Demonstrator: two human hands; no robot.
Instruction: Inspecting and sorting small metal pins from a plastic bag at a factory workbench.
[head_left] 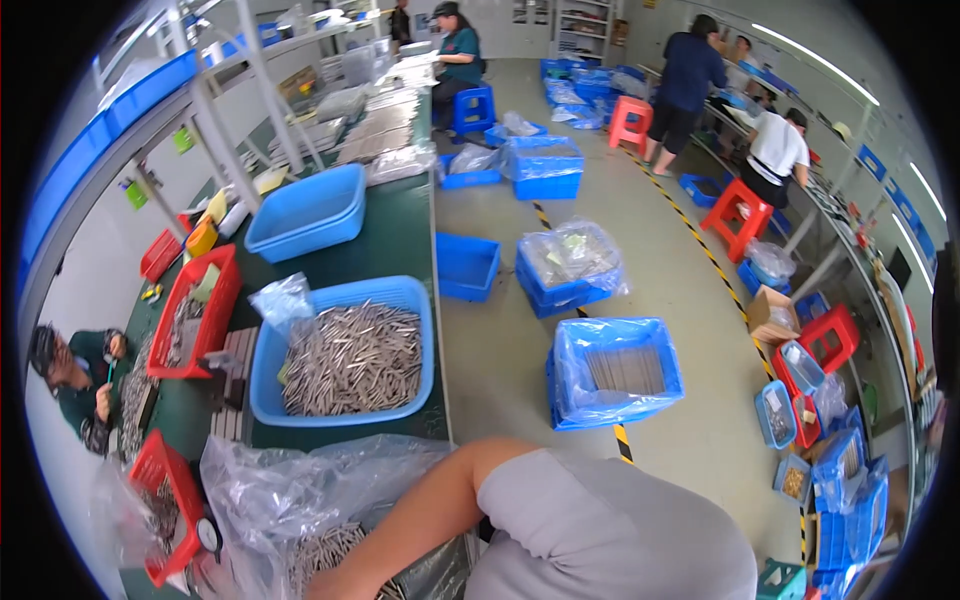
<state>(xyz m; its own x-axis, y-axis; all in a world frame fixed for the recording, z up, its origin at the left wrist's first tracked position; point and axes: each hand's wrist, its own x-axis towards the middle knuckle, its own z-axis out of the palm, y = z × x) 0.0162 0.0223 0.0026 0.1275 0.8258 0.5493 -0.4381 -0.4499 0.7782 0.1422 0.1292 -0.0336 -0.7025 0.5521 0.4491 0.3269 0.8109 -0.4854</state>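
My right arm [430, 515], in a grey short sleeve, bends across the lower part of the view. Its forearm reaches down to the lower edge, beside a heap of thin metal pins [325, 550] in a clear plastic bag [290, 480]. My right hand is cut off by that edge, so its fingers and anything in them are hidden. My left hand is out of view. Just beyond the bag, a light-blue basin [427, 365] on the bench holds many short metal pins [355, 360]. A small clear bag [285, 303] lies over its left rim.
On the green bench [400, 225], an empty light-blue basin [310, 215] stands farther back, and red baskets [210, 310] line the left. A person [80, 380] sits across the bench. Blue crates [615, 375] lined with plastic stand on the floor to the right; other people work farther off.
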